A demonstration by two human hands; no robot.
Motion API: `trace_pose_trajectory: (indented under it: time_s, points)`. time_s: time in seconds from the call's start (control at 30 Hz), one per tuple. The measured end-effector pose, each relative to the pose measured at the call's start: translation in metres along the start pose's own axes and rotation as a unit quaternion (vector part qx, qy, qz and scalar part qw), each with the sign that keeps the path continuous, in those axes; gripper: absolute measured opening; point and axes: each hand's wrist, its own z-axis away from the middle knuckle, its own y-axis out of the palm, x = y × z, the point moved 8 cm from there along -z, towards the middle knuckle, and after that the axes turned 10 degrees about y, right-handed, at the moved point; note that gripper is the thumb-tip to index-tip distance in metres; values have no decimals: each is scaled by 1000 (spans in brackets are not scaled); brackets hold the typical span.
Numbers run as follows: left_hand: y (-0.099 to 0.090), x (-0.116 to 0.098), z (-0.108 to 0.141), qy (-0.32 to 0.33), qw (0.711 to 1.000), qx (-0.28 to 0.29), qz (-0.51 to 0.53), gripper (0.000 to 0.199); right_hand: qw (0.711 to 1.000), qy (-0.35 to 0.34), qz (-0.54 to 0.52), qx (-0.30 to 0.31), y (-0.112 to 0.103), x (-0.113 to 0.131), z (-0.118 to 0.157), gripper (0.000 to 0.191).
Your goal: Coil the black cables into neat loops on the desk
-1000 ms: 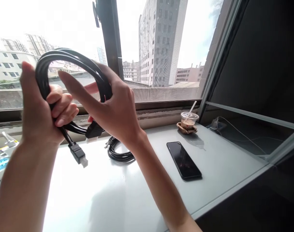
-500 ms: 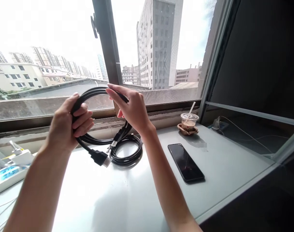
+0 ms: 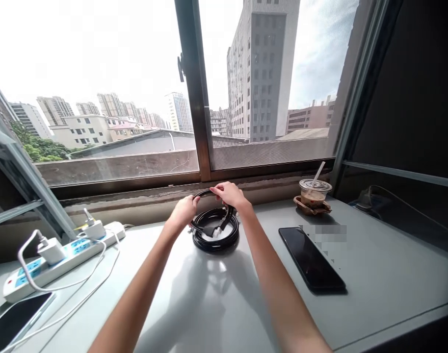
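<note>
**Two hands on a black cable by the window**

Holding a coiled black cable point(image 3: 215, 229), both hands reach to the far side of the grey table point(image 3: 374, 274), close to the window sill. The left hand point(image 3: 184, 211) is closed around the left side of the coil. The right hand point(image 3: 228, 193) pinches the top of the coil with bent fingers. The bottom of the coil looks to rest on a second black coil lying flat on the table. Its plugs hang in the middle. To the right lies a dark phone point(image 3: 311, 258). Farther right stands an iced drink cup point(image 3: 314, 192) with a straw. On the left sits a white power strip point(image 3: 62, 252) with chargers plugged in.
</note>
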Motion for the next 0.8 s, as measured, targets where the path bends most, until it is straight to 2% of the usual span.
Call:
trace_pose_trajectory:
  time_s: [0.1,0.2,0.43,0.6,0.8]
  points:
    - [23,3,1,-22,998,21,-57,37,998,29,11,52,25,-27,-11,24]
    - [37,-1,6,-38,992,20,-115,40,996,44,23,71,40,-50,-19,23]
    - [53,-3,9,-5,986,42,-161,36,994,14,-2,106,60,-70,-30,24]
    - [54,4,6,-7,987,34,-160,35,993,16,-9,114,66,-74,-32,23]
    - [36,2,0,3,988,15,-152,35,989,44,-10,137,59,-76,-28,24]
